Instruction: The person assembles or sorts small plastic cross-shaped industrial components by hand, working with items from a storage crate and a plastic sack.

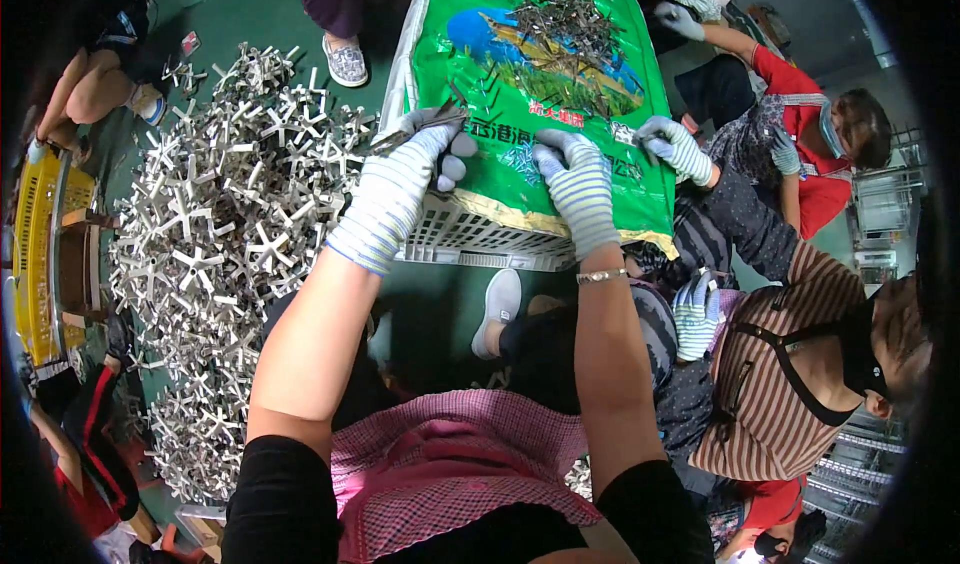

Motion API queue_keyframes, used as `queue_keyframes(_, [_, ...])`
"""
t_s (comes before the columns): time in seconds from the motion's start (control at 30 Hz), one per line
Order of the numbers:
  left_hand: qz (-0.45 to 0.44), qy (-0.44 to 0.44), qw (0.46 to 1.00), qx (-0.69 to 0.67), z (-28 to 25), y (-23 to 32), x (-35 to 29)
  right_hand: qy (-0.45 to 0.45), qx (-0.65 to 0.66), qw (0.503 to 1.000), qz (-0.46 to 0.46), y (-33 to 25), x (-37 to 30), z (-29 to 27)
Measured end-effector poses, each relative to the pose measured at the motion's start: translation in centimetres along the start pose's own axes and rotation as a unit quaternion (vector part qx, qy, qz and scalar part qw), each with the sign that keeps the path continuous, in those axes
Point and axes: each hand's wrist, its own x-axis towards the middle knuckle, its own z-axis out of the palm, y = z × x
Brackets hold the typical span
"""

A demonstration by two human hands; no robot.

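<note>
Both my hands wear white gloves with blue-green stripes. In my left hand (412, 169) several thin dark metal strips (432, 122) are gripped between thumb and fingers, above the left side of a green printed sheet (450, 54). My right hand (578, 176) is low over the sheet, its fingers curled together beside a small pile of silvery-blue screws (520, 162); whatever its fingertips hold is hidden. Farther back on the sheet lies a heap of dark metal pieces (570, 29). The sheet covers an upturned-looking white plastic crate (490, 234).
A large heap of white star-shaped, five-armed bases (240, 234) covers the floor at left. A co-worker's gloved hand (680, 149) touches the sheet's right edge. Other people sit at right and far left. A yellow crate (40, 254) stands at the left rim.
</note>
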Motion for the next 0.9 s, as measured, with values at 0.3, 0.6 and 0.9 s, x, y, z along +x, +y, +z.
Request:
queue_keyframes(0.3, [-0.007,0.007,0.999,-0.052,0.2,-0.9,0.7,0.042,-0.089,0.995,0.021,3.0,0.1,-0.8])
queue_keyframes(0.6, [-0.014,0.010,0.999,-0.035,1.0,-2.1,1.3,-0.037,-0.057,0.983,0.171,5.8,-1.0,-2.8])
queue_keyframes(0.9, [-0.031,-0.012,0.999,-0.035,2.0,-3.4,2.0,-0.136,-0.156,0.969,0.135,4.1,0.8,0.5])
